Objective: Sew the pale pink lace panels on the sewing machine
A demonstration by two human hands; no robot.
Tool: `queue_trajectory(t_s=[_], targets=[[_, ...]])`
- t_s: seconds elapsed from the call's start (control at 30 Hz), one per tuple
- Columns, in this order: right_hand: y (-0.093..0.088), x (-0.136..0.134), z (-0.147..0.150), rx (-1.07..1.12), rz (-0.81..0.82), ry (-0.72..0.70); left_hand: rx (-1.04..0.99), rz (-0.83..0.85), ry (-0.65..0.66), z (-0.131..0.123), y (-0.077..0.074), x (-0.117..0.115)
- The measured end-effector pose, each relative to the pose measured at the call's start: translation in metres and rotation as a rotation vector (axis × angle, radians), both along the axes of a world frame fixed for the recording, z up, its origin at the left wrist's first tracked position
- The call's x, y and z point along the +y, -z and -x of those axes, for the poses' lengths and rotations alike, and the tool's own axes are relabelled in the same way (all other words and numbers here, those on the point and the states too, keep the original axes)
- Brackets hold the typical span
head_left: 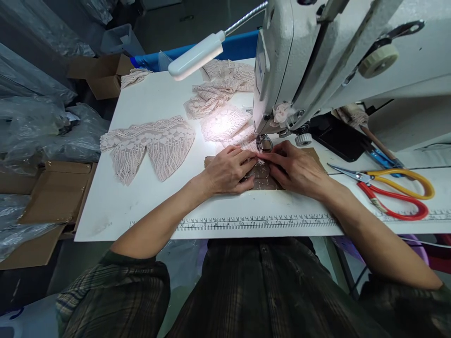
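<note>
Under the head of the sewing machine (278, 70) lies pale pink lace (225, 124), its front end at the needle area. My left hand (230, 170) is closed, its fingertips pinching the edge of the lace just left of the presser foot (265, 143). From the right, my right hand (294, 168) holds the same edge between thumb and fingers, close to the left fingertips. Beneath both hands is a brown plate (266, 182) with loose threads on it. A separate lace piece (148, 143) with two flared panels lies flat to the left.
Scissors (382, 185) with yellow and red handles lie right of my right hand, near a black phone (338, 136). A white lamp (196, 55) hangs over the lace. A printed ruler (232, 224) runs along the front edge. Cardboard boxes (58, 192) stand left.
</note>
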State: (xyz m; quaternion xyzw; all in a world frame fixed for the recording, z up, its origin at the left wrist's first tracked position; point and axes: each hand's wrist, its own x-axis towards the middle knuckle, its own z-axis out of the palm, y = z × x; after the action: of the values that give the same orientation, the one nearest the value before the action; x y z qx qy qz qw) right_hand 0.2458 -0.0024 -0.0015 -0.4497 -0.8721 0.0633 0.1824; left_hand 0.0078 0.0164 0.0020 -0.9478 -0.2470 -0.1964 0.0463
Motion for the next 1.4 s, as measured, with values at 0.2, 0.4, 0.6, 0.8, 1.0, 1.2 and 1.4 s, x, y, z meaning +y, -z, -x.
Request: queue_trajectory(t_s=[0.2,0.4,0.6,0.8,1.0,1.2,1.4], targets=[[0.005,-0.001,0.0,0.018,0.025,0.005,-0.006,0.04,0.032,0.002,0.003,0.008],[-0.004,0.0,-0.005,0.136,0.083,0.023,-0.017,0.02,0.027,0.002,0.001,0.01],[-0.015,0.003,-0.011,0.282,0.233,0.169,-0.054,0.034,0.048,0.005,0.001,0.015],[-0.012,0.003,-0.006,0.351,0.241,0.259,-0.083,0.053,0.029,0.004,0.003,0.013],[-0.013,0.003,-0.003,0.324,0.223,0.256,-0.045,0.032,0.001,-0.001,0.003,0.006],[-0.006,0.001,-0.006,0.301,0.107,0.154,0.006,0.024,0.035,-0.001,0.004,0.007],[0.001,-0.004,-0.005,0.163,0.012,-0.043,0.055,-0.03,0.048,-0.001,0.003,0.008]])
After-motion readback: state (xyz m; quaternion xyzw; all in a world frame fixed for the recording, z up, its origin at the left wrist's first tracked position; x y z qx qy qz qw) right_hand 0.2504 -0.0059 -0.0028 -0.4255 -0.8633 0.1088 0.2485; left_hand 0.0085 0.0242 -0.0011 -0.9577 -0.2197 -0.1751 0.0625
